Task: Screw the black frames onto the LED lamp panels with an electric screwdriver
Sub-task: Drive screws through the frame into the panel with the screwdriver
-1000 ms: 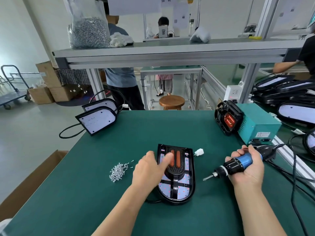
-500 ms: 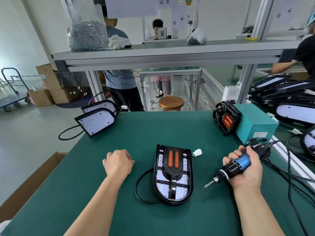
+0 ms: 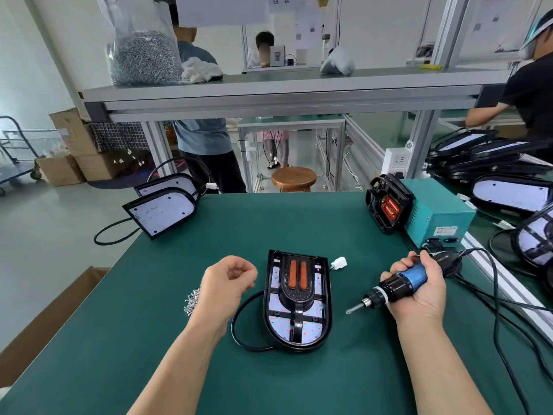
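**Black frame (image 3: 296, 324) lies on the LED lamp panel (image 3: 279, 323) mid-table, screwdriver held beside it**

Panel and frame lie flat on the green table (image 3: 149, 339), nearer its near edge than its far one, rounded end toward the person. The panel's black cable (image 3: 239, 324) loops out on its left. A white connector (image 3: 339, 262) lies just off its far right corner.

The right hand (image 3: 419, 292) is wrapped round the electric screwdriver (image 3: 398, 283). Its bit points at the panel's right side, near it but apart.

The left hand (image 3: 227, 283) hovers left of the panel above a small pile of screws (image 3: 191, 301). Its fingers curl toward the thumb, and I cannot tell whether they pinch anything.

A teal power box (image 3: 437, 211) stands by the right edge. Two more panels (image 3: 163, 209) overhang the far left corner.
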Available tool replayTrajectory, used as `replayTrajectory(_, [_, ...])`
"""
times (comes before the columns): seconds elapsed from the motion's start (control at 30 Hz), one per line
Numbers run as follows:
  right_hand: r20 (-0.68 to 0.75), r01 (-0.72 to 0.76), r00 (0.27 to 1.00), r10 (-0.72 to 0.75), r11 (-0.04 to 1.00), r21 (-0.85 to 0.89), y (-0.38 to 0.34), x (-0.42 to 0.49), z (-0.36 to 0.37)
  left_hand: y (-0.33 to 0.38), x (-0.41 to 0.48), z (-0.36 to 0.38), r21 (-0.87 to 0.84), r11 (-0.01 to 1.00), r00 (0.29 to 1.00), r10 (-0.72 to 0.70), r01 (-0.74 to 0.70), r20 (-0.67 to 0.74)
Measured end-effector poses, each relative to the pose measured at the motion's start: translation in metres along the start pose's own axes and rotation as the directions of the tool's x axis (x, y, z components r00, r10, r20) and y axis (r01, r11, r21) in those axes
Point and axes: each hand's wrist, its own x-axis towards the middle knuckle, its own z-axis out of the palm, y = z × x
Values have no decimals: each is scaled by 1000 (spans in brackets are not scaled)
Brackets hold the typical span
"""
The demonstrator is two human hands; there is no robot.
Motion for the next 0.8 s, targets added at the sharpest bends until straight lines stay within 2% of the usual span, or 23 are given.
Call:
replayTrajectory(0.07, [-21,-10,1000,10,1000,9,2,-6,7,4,-12,3,-107,994,996,-29,38,88])
replayTrajectory(0.2, [-56,-10,998,13,999,48,7,-22,26,10,-30,12,-160,985,980,-35,67,197])
replayTrajectory(0.43, [-174,39,985,-19,993,112,6,-60,61,19,-51,22,-288,954,977,-28,89,210])
replayTrajectory(0.63, [-199,90,977,-81,995,39,6,-90,76,23,-68,29,-448,876,953,-42,180,302])
replayTrajectory(0.8, [-189,149,971,-147,989,-4,-1,-99,80,24,-75,30,-498,838,939,-48,223,340])
